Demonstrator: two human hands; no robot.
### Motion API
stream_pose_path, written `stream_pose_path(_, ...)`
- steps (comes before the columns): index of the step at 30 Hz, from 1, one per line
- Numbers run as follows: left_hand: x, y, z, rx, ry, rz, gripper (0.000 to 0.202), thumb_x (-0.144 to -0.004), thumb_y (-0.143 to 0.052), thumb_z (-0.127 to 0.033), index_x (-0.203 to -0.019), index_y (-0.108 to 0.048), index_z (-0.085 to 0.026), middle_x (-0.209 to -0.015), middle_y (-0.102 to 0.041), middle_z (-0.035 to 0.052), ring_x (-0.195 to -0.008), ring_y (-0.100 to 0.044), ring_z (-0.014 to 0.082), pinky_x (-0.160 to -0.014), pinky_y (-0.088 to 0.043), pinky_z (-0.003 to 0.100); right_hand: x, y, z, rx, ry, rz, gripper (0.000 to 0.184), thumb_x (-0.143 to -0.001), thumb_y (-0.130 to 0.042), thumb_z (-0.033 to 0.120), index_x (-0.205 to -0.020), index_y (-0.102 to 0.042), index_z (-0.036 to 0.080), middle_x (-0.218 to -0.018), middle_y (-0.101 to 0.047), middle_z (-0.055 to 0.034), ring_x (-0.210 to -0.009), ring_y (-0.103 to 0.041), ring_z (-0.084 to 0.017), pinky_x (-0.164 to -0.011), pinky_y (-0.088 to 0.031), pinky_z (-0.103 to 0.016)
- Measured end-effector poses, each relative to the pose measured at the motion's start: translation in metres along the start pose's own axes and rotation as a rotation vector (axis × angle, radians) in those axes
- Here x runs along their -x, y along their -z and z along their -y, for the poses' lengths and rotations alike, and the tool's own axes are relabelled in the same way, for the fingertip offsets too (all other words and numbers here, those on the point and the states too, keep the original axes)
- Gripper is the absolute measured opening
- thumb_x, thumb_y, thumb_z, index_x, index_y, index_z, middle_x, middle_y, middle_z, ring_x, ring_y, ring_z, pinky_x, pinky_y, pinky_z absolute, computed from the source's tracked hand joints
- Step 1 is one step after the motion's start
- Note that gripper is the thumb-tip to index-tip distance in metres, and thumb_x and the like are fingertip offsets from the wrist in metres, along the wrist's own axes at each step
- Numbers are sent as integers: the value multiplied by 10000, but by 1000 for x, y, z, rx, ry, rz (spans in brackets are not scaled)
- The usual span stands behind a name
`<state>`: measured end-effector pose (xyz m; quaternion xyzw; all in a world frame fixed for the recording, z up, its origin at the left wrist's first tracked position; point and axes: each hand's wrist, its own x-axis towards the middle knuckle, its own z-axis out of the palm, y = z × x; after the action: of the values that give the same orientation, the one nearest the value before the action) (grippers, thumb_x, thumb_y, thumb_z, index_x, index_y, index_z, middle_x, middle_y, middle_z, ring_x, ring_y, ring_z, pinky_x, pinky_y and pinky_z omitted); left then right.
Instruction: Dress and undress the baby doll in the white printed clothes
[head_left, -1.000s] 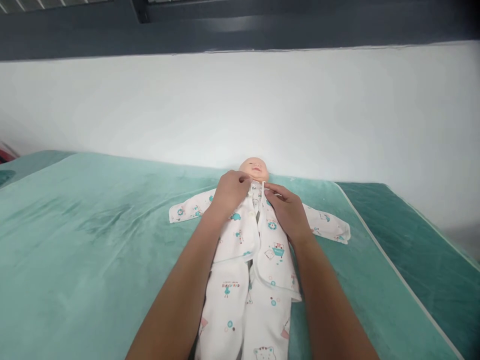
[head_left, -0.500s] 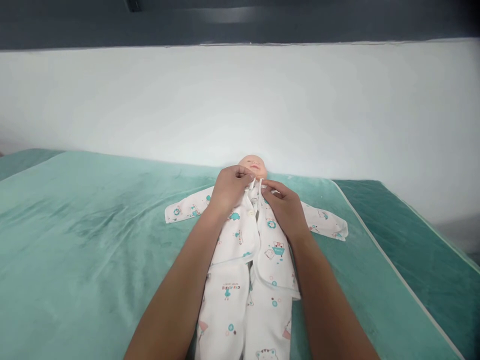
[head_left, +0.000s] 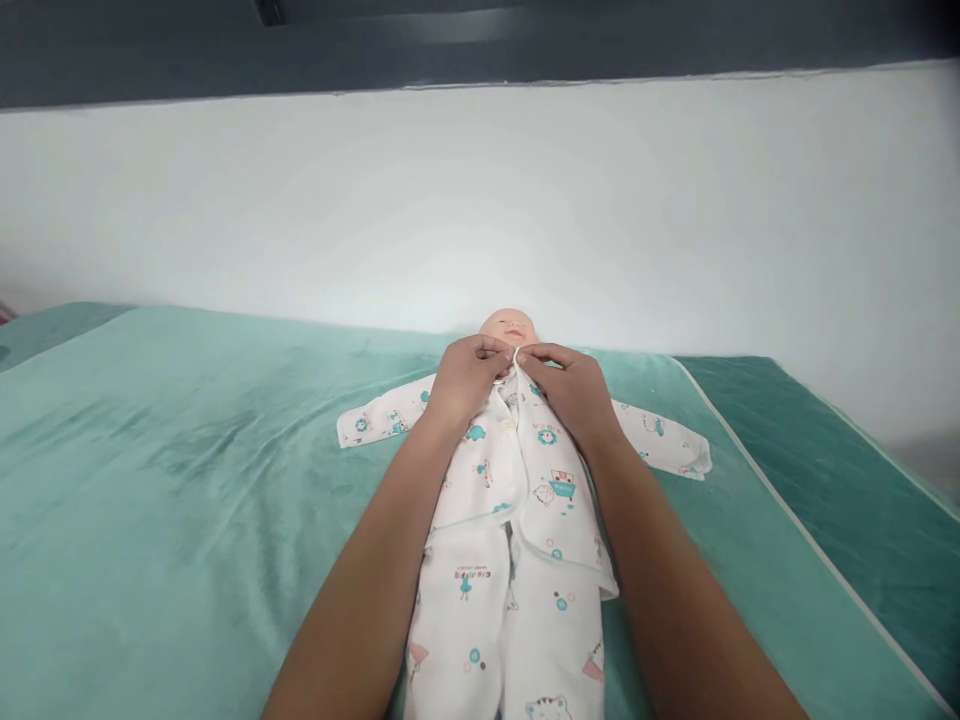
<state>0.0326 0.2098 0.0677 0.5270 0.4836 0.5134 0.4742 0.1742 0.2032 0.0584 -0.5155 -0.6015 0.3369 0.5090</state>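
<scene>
A baby doll (head_left: pixel 507 324) lies on its back, dressed in a white printed baby jacket (head_left: pixel 553 490) and matching trousers (head_left: pixel 457 625). At the neckline, my left hand (head_left: pixel 469 375) pinches the jacket's left-hand front edge. My right hand (head_left: pixel 570 385) pinches the other front edge, and the fingertips of both hands meet just under the doll's chin. Below the hands the jacket front hangs partly apart, with a small pale button visible on the left-hand panel. Both sleeves stretch out sideways. What lies between the fingertips is too small to make out.
A light green velvety sheet (head_left: pixel 187 500) spreads under the doll, over a darker green cover (head_left: pixel 817 450) at the right. Behind the doll's head stands a white wall (head_left: pixel 480 200), with a dark band (head_left: pixel 480 40) along its top.
My right hand has brought its jacket edge up and left, closer to my left hand, so the gap at the collar has narrowed. The view has shifted slightly.
</scene>
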Motion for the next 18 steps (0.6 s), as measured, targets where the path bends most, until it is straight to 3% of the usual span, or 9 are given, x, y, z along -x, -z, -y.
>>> stream_pose_path(7,0,-1,0,-33,25,-3,188,-714,-723,-285,-827,-671,-144,-751,-659,34,-647,-564,112,-623,-423,251,-2,-4,-2,21,-23,40,170,-712,-673,339,-817,-689,206,-789,-623,10,-685,-543,-138,-668,-412,-282)
stream_pose_path(18,5,0,-6,53,123,-1,228,-656,-663,-101,-879,-651,-148,-722,-636,15,-606,-550,107,-607,-426,252,-1,-5,-4,32,-49,73,256,-687,-667,303,-918,-609,208,-789,-590,34,-610,-470,-104,-639,-380,-274)
